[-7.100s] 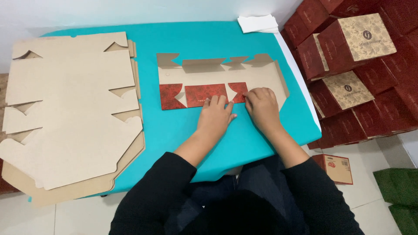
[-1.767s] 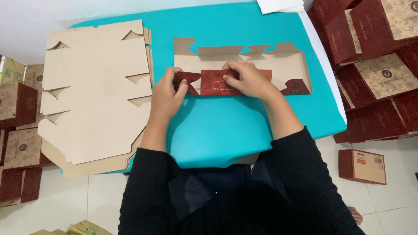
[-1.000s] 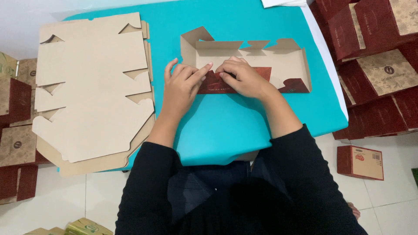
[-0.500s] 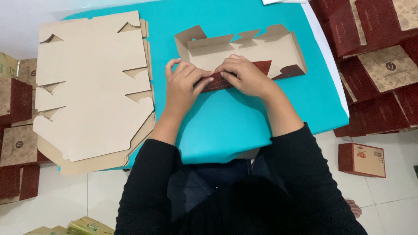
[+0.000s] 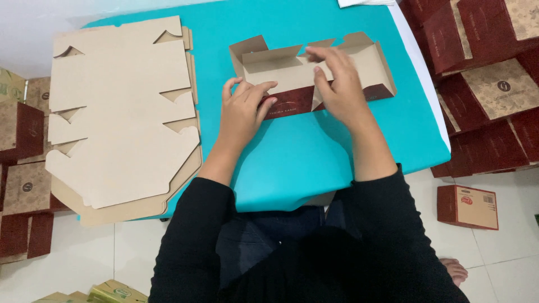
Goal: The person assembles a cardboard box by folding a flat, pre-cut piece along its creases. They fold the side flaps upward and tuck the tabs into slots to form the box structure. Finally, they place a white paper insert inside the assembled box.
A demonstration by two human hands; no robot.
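Observation:
A cardboard box blank (image 5: 283,70), brown inside and dark red outside, lies partly folded on the turquoise table (image 5: 314,151). Its near red wall stands raised and its end flaps point up. My left hand (image 5: 242,109) presses against the near red wall at the left. My right hand (image 5: 337,84) reaches over that wall into the box, fingers spread flat on the brown inner panel.
A stack of flat brown blanks (image 5: 120,112) covers the table's left side. Folded red and patterned boxes (image 5: 488,73) pile up at the right, with more at the left edge (image 5: 19,151). A small red box (image 5: 467,206) lies on the white floor.
The flat blank has been folded up into a trough with its walls raised. My right hand has moved from the near red wall up into the box; my left hand stays at the near wall.

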